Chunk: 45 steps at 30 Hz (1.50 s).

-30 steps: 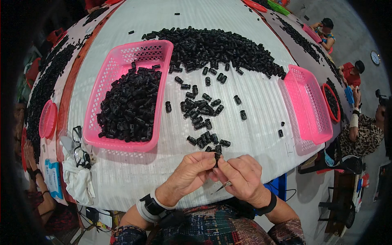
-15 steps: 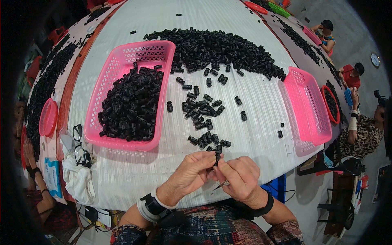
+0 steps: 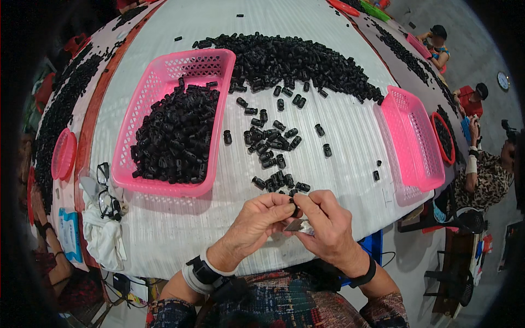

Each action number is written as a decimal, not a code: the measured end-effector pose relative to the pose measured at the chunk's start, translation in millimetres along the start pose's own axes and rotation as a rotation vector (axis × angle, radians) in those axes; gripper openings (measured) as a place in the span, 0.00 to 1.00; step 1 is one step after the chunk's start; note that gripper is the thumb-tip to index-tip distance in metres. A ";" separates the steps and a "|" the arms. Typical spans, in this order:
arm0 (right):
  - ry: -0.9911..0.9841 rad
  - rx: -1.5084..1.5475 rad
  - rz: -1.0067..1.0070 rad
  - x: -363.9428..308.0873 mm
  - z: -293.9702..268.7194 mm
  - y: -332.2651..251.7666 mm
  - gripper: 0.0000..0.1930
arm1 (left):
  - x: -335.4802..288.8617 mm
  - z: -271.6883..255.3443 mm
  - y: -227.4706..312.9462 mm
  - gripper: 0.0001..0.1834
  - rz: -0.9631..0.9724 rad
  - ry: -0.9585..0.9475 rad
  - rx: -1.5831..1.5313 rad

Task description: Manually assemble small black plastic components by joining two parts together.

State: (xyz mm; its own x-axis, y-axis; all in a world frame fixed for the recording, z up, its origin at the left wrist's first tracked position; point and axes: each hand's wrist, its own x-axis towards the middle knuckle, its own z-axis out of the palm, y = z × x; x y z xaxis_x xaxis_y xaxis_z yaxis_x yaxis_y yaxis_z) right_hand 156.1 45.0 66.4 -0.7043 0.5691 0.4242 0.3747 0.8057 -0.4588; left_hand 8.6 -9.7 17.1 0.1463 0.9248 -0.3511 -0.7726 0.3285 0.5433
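- A workshop is showing here: black parts are lying heaped on the table at upper centre.
- Pink baskets are standing at left and right.
- More parts are lying on side tables toward both edges.
- People are lining the right edge.
- A clock is showing at upper right.

The small part in the grip is black, and the flat tool just below it is grey. Beyond the grip, the loose parts and the long heap are also black, against a white table cover with faint stripes. Left of the grip, the filled basket is bright pink with a lattice pattern; right of it, the second basket matches. Below the grip, the shirt shows a dark, multicoloured check.
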 end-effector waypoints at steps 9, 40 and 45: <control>0.054 0.312 0.156 -6.0 1.5 6.3 0.24 | -0.5 0.2 2.8 0.11 -0.090 -0.120 -0.134; 0.260 0.032 -0.199 -13.9 13.8 5.8 0.26 | -4.6 -1.2 -3.4 0.08 -0.014 -0.122 -0.189; 0.243 0.056 -0.181 -16.0 14.7 5.5 0.24 | -5.6 0.4 -2.5 0.08 0.009 -0.109 -0.166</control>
State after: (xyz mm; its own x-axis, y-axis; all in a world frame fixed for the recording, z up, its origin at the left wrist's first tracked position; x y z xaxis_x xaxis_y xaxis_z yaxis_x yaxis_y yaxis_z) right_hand 160.6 37.9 45.6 -0.5891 0.4454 0.6742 0.2179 0.8910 -0.3982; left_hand 10.0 -15.7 18.1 0.1978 0.9460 -0.2570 -0.8641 0.2920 0.4099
